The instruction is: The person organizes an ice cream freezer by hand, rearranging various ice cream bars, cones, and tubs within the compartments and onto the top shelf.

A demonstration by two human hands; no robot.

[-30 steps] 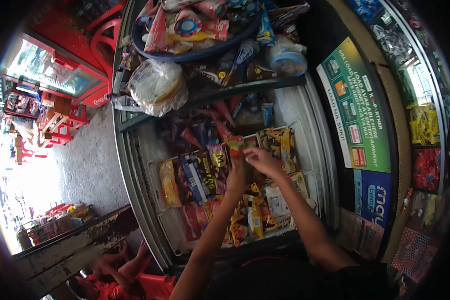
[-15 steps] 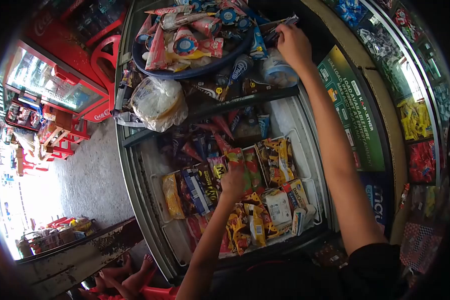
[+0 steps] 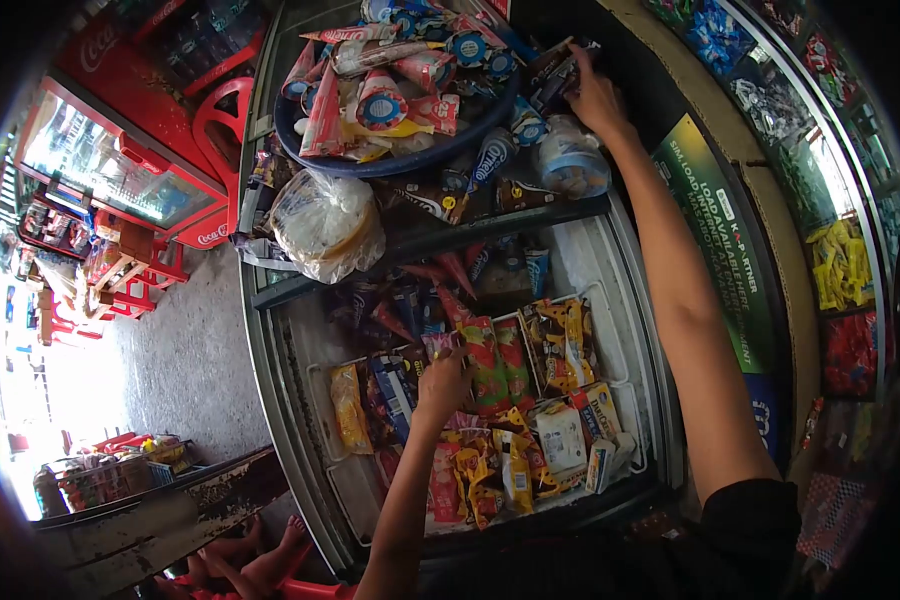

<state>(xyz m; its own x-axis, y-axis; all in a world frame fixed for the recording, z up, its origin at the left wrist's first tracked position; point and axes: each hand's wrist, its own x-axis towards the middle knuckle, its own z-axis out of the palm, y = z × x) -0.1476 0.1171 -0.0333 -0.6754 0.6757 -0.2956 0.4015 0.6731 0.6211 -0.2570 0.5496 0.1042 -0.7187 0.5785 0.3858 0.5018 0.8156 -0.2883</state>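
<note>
My left hand [image 3: 444, 384] is down inside the freezer, fingers curled at a purple ice cream packet [image 3: 440, 344]. Beside it lie red-and-green packets [image 3: 483, 365] and a dark blue packet [image 3: 391, 392]. At the upper right, my right hand [image 3: 598, 98] has its thumb and fingers around dark wrapped ice cream packets [image 3: 553, 82] on top of the freezer. Just below that hand sits a clear tub with a blue lid [image 3: 574, 165]. A blue basin [image 3: 390, 166] heaped with wrapped ice cream cones [image 3: 382, 105] stands left of my right hand.
A knotted plastic bag [image 3: 327, 225] rests by the freezer's dark crossbar [image 3: 425, 240]. White wire baskets [image 3: 620, 390] hold yellow packets [image 3: 515, 465] and small cartons. A green sign [image 3: 715, 230] stands right of the freezer. Another person's legs [image 3: 270, 565] show at lower left.
My left hand has moved slightly left and down, onto the purple packet. The right hand stays at the dark packets, its fingers now more spread around them. The view has shifted a little.
</note>
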